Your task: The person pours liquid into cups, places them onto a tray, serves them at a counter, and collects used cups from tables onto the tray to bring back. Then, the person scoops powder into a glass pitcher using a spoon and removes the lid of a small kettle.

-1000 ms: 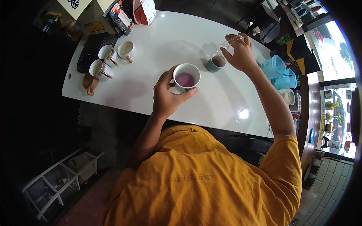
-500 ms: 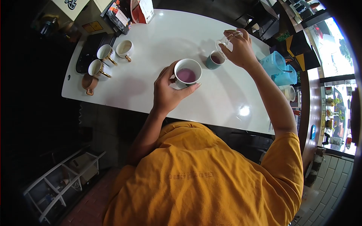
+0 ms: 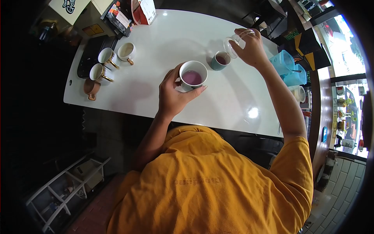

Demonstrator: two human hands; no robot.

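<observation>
My left hand (image 3: 173, 91) is wrapped round a white cup (image 3: 205, 79) above the table, with purple liquid (image 3: 192, 78) in its bottom. To the right, a teal cup (image 3: 216, 64) stands on the tabletop, holding a dark reddish liquid. Just beyond its upper right side, my right hand (image 3: 250, 48) grips a clear glass vessel (image 3: 230, 47), tilted with its round rim toward the teal cup. The fingers hide part of the vessel, and whether anything is in it I cannot make out.
Several mugs, white ones (image 3: 127, 52) with gold handles and a brown one (image 3: 90, 88), stand at the left of the white table (image 3: 171, 35). Bags (image 3: 143, 11) stand at the back left. Light-blue containers (image 3: 282, 62) are by the right edge.
My right hand has shifted slightly right with the glass vessel, which is a little farther from the teal cup. My left hand and the white cup stay nearly still.
</observation>
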